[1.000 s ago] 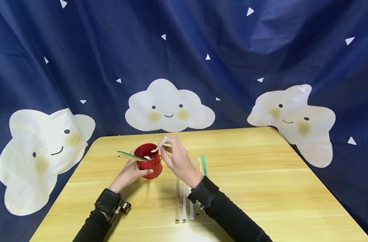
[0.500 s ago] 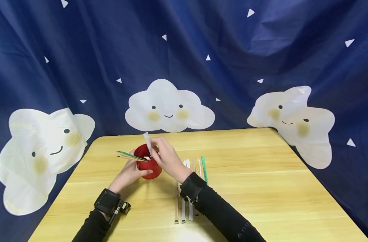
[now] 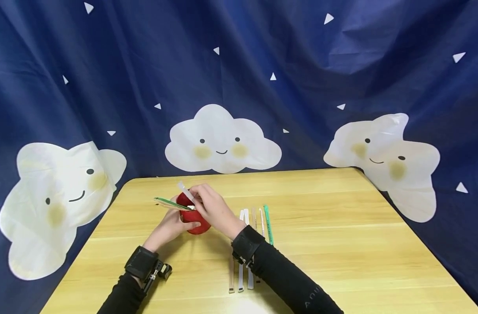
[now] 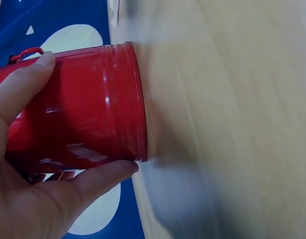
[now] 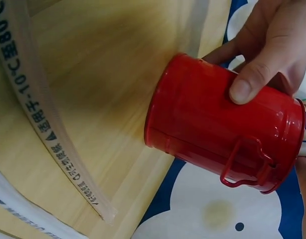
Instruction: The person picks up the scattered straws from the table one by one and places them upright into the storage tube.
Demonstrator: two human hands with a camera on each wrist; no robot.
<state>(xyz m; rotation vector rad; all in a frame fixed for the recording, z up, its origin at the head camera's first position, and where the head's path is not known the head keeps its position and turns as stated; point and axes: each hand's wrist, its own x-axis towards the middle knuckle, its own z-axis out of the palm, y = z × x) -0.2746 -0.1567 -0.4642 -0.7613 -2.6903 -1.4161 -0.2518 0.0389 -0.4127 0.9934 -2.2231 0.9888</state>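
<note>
Gripping of the red can (image 5: pixel 203 119) was observed at the table's (image 3: pixel 341 244) far left part, the left hand's (image 3: pixel 170 226) thumb and fingers curled round its wall; base contact could not be judged. A slim white packet (image 3: pixel 185 191) was pinched in the right hand (image 3: pixel 215 208) at the can's mouth, its lower end hidden.
</note>
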